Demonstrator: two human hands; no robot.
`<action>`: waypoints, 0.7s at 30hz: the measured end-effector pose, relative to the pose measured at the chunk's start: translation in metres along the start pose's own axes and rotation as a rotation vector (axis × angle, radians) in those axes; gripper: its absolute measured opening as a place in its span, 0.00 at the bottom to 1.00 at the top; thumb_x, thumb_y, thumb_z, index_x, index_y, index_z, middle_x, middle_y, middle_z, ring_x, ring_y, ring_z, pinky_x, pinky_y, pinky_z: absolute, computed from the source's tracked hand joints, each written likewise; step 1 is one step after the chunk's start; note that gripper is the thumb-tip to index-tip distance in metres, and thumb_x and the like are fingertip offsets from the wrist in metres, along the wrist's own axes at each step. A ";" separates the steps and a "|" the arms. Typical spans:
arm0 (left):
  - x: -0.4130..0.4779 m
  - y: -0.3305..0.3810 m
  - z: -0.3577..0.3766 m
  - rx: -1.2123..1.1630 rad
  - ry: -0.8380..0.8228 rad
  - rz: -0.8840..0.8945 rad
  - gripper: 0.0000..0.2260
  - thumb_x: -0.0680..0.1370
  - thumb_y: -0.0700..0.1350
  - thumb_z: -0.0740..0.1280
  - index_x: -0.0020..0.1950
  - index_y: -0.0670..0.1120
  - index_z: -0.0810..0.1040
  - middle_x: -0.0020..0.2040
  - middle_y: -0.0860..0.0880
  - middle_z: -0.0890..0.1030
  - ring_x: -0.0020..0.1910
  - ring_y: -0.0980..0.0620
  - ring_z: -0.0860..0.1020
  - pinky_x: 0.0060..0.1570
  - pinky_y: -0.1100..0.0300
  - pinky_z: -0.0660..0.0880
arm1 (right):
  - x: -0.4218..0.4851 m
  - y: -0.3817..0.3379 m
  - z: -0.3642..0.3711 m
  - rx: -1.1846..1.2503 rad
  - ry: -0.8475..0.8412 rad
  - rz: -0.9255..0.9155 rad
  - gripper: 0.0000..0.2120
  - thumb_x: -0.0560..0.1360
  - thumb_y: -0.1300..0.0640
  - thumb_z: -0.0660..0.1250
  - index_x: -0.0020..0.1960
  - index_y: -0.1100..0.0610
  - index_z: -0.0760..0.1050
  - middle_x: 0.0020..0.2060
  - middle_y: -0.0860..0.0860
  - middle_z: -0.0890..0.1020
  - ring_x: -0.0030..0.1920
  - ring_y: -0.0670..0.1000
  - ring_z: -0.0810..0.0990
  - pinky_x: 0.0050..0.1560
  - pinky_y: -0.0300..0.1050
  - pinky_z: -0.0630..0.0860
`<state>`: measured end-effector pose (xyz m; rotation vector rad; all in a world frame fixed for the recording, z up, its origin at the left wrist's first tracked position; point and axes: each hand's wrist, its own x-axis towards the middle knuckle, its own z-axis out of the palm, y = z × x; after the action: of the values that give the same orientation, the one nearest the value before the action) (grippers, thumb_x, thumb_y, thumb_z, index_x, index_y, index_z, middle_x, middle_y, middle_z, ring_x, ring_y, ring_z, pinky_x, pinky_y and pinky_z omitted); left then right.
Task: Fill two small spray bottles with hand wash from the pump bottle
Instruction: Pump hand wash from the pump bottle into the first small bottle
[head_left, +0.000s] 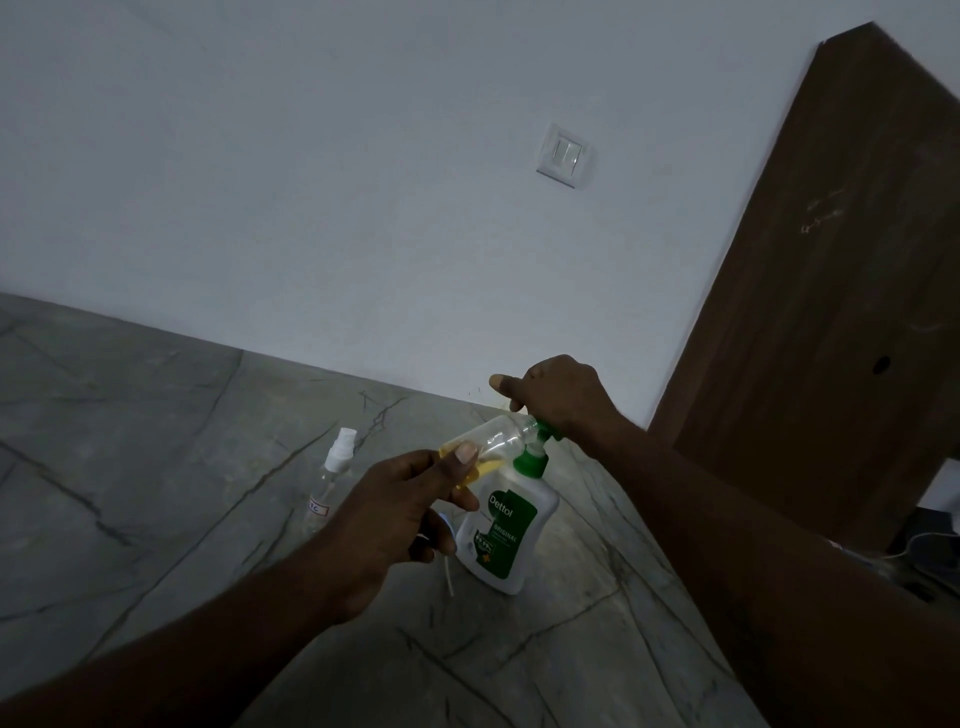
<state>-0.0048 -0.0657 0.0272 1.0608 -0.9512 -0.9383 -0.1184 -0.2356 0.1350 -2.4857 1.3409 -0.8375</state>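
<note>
Left hand (400, 512) grip clamped on the small spray bottle (498, 439), with its pulled sprayer tube (449, 574) hanging from the lower fingers. The bottle's long axis tilts up and right, mouth at the nozzle. A little yellow soap sits in its low end. The pump bottle (511, 535) stands on the table (156, 467). Right hand (563, 397) is curled over the pump head (545, 431). A second spray bottle (332, 483) stands capped to the left and looks empty.

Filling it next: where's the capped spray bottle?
Head view, left of centre: the capped spray bottle stands on the marble surface, beside the left hand.
</note>
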 end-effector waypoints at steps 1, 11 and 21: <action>0.000 0.000 0.000 0.001 0.001 0.000 0.22 0.73 0.62 0.68 0.51 0.45 0.83 0.42 0.49 0.86 0.28 0.52 0.77 0.30 0.60 0.72 | 0.000 0.001 0.001 0.016 0.010 0.001 0.23 0.75 0.37 0.69 0.34 0.54 0.83 0.20 0.44 0.78 0.29 0.49 0.81 0.47 0.49 0.82; 0.000 -0.001 -0.003 0.007 -0.021 -0.049 0.23 0.71 0.62 0.69 0.54 0.44 0.83 0.46 0.47 0.87 0.29 0.51 0.77 0.33 0.59 0.72 | -0.002 0.008 0.017 0.035 0.000 0.009 0.17 0.77 0.46 0.69 0.33 0.52 0.82 0.31 0.47 0.81 0.42 0.56 0.84 0.54 0.55 0.81; 0.000 -0.002 -0.002 0.018 -0.024 -0.025 0.23 0.70 0.63 0.69 0.52 0.45 0.83 0.46 0.47 0.87 0.29 0.51 0.77 0.33 0.60 0.71 | 0.000 -0.002 0.001 0.102 0.056 -0.007 0.36 0.76 0.25 0.56 0.34 0.54 0.84 0.30 0.48 0.83 0.32 0.49 0.82 0.44 0.47 0.80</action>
<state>-0.0033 -0.0657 0.0254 1.0806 -0.9693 -0.9665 -0.1165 -0.2345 0.1347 -2.4071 1.2735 -0.9589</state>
